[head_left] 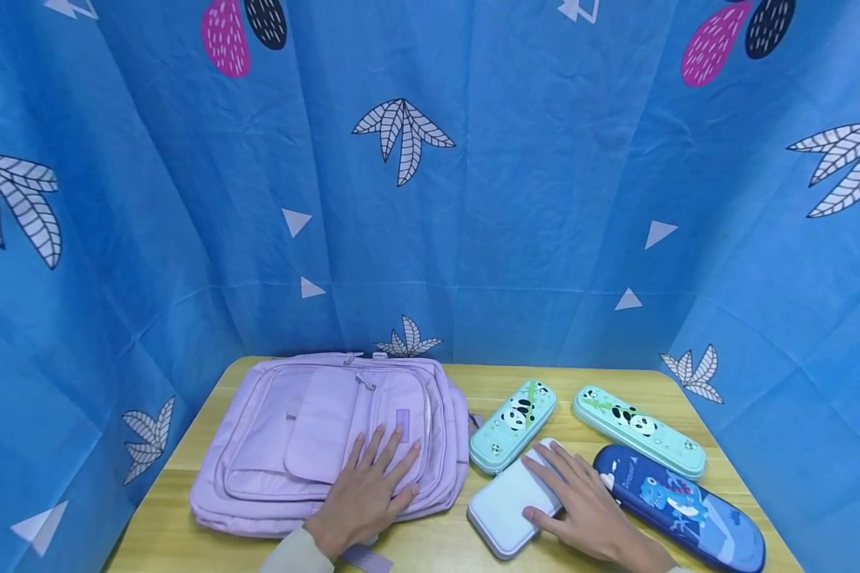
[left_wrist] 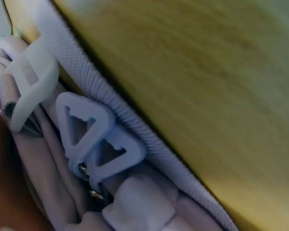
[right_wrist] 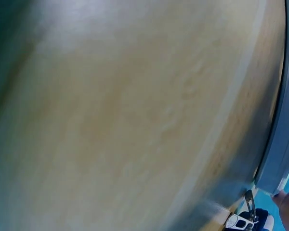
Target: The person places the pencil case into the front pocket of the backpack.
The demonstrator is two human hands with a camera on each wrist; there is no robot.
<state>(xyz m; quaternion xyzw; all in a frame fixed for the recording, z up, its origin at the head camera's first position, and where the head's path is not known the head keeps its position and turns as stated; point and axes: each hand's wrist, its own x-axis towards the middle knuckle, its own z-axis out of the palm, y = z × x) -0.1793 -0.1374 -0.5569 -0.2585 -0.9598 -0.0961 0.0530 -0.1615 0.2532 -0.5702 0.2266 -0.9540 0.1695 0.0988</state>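
A lilac backpack (head_left: 322, 422) lies flat with its front pocket upward. My left hand (head_left: 369, 485) rests on its lower right part, fingers straight and spread. Close to that hand, the left wrist view shows a pale buckle (left_wrist: 38, 77), a webbing strap (left_wrist: 96, 96) and two triangular zipper pulls (left_wrist: 86, 120). My right hand (head_left: 580, 501) lies over a pale, rounded pencil case (head_left: 512, 497), its extended fingers and thumb touching the top. In the right wrist view, the side of a case (right_wrist: 282, 120) runs along the right edge.
Beyond the pale case lies a mint panda pencil case (head_left: 512, 426); another mint panda case (head_left: 638, 430) is farther right. A navy dinosaur case (head_left: 688, 505) sits right of my right hand. Blue patterned curtain (head_left: 530, 239) surrounds the wooden table (head_left: 165, 525) at the back and sides.
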